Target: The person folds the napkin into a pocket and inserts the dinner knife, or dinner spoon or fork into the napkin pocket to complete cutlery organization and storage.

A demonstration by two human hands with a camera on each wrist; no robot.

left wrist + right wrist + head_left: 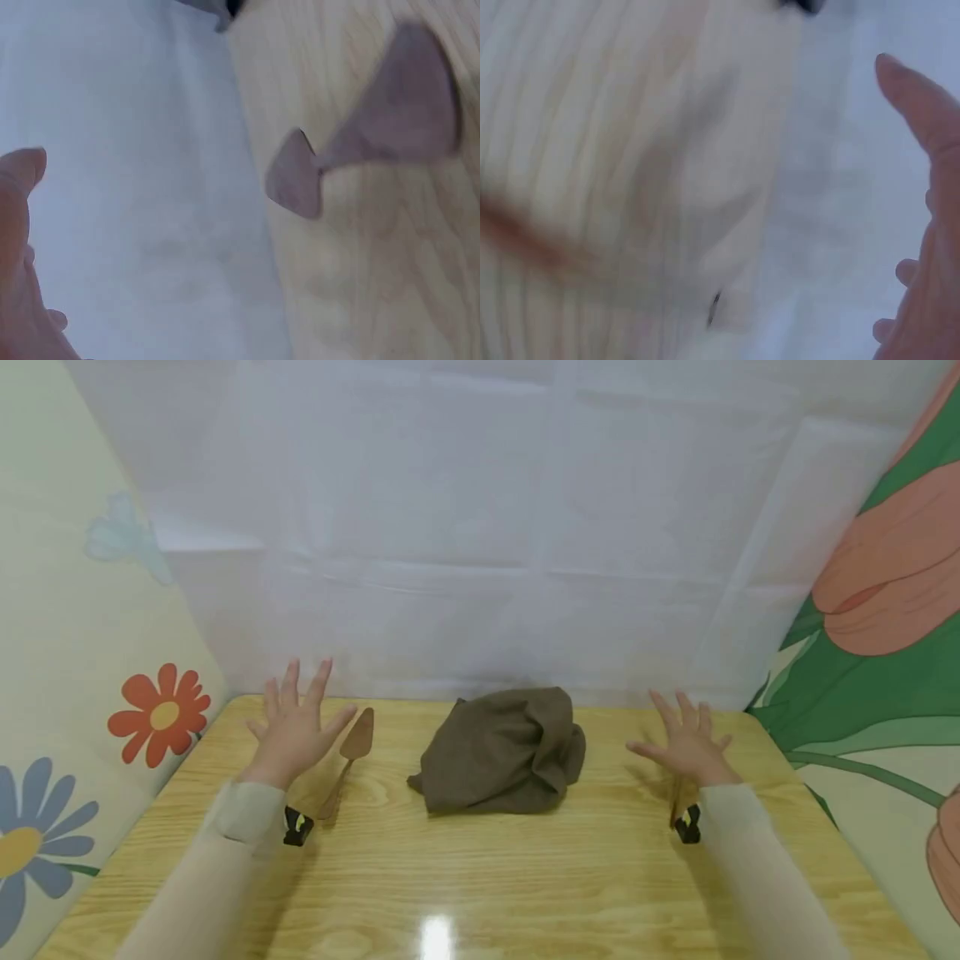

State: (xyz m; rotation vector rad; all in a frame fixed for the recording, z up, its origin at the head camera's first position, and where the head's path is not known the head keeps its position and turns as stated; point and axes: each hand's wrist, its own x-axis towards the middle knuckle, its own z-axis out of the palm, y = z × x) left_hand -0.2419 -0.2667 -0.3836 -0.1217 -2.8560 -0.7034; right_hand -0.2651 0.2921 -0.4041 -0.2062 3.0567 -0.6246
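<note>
Both hands hover over the table with fingers spread and hold nothing. My left hand (296,735) is just left of a brown spatula-like tool (358,735), which has a flat, tapered blade and a thin neck. In the left wrist view the tool's far blade (295,176) and its broader near part (409,105) lie apart from the thumb. My right hand (688,747) is above a thin brown stick-like thing (674,806), mostly hidden by hand and wrist; in the right wrist view a blurred reddish-brown thing (525,236) shows. Between the hands sits a crumpled dark brown cloth (502,752).
The wood-grain table (495,877) meets a creased white sheet (480,527) at its back edge. Flower-patterned walls (52,635) stand at the left and right. A small black device sits at each wrist. Whether the bulky cloth covers anything cannot be seen.
</note>
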